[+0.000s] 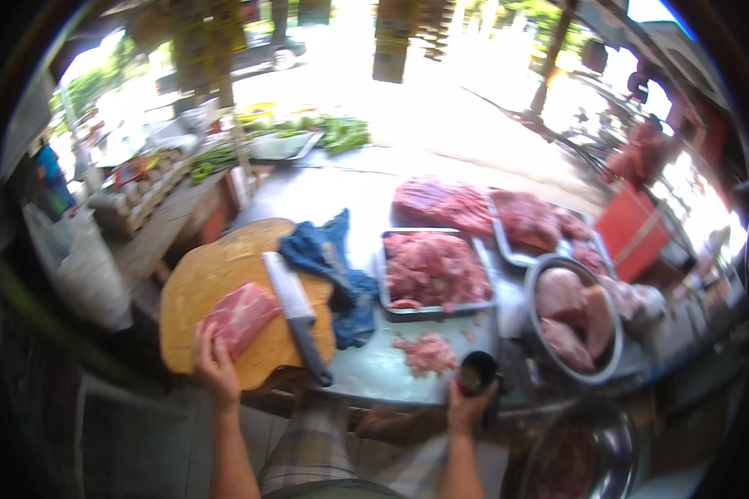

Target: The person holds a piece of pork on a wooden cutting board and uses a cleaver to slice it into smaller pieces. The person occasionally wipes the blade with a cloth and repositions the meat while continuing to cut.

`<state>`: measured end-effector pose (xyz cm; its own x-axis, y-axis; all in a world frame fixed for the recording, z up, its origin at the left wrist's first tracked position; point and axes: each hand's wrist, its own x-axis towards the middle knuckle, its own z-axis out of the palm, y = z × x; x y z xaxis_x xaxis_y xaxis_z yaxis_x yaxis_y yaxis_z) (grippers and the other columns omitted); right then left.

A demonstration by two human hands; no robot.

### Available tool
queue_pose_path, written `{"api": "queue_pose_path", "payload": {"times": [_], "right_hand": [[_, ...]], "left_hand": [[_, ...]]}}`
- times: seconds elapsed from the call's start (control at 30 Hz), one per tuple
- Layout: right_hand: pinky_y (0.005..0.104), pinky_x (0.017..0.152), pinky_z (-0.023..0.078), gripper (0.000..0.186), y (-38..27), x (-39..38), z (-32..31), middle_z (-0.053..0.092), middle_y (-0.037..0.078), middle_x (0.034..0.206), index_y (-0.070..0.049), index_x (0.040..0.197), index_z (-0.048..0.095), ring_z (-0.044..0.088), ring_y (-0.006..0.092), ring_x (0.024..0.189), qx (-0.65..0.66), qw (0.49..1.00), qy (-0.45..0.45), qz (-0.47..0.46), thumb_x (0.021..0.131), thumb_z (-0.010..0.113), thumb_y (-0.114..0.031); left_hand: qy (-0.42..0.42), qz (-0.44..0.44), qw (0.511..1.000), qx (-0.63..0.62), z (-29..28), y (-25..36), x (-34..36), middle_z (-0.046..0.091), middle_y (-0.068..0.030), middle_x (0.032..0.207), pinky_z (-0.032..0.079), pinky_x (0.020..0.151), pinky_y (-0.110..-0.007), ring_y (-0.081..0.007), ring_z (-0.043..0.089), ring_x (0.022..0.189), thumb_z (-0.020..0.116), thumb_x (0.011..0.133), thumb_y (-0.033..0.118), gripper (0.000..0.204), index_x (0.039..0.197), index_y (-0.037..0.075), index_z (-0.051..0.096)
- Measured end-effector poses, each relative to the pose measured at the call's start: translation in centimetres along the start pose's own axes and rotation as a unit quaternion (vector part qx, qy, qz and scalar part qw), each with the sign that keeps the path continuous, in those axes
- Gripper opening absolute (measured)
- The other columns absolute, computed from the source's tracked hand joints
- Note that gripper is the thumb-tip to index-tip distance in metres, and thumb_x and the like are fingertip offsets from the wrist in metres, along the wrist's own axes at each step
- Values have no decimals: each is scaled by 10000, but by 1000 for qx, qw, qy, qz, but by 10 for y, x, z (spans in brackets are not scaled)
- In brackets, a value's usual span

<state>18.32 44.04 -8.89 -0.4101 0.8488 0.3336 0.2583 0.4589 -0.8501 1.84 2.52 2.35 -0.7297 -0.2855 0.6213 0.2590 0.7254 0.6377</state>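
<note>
My left hand (pixel 214 363) grips the near end of a pink piece of meat (pixel 248 317) on a round wooden board (pixel 195 274). A cleaver-like knife (pixel 289 293) with a dark handle lies on the board beside the meat, next to a crumpled blue cloth (pixel 341 283). My right hand (pixel 468 405) holds a dark round cup-like object (pixel 478 373) at the front edge of the metal table (pixel 366 377). Small meat scraps (pixel 424 353) lie just left of it, below a tray of cut meat (pixel 433 266).
More meat (pixel 441 206) and a second tray (pixel 526 220) sit behind. A bowl of meat (pixel 567 320) stands at right, a steel basin (pixel 582 449) below it. Greens (pixel 341 133), egg cartons (pixel 141 187) and a white bag (pixel 100 266) are at left. A red box (pixel 632 233) is at right.
</note>
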Motion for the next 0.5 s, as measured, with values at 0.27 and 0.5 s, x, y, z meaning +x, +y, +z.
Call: {"api": "queue_pose_path", "payload": {"times": [0.27, 0.5], "right_hand": [[371, 1010, 451, 841, -77, 1, -31, 582, 150, 1242, 22, 1366, 413, 590, 260, 1140, 156, 986, -51, -25, 665, 876, -18], [346, 932, 512, 831, -175, 4, -74, 593, 132, 1206, 8, 1341, 429, 616, 208, 1109, 281, 954, -76, -76, 655, 898, 6]], "left_hand": [[-24, 20, 999, -8, -3, -9, 0, 559, -256, 1378, 406, 1073, -452, -411, 542, 1261, 524, 983, 63, 283, 1226, -25, 641], [-27, 14, 999, -25, -3, -8, 1, 553, -266, 1377, 407, 1069, -454, -414, 538, 1262, 520, 997, 80, 281, 1230, -23, 639]]}}
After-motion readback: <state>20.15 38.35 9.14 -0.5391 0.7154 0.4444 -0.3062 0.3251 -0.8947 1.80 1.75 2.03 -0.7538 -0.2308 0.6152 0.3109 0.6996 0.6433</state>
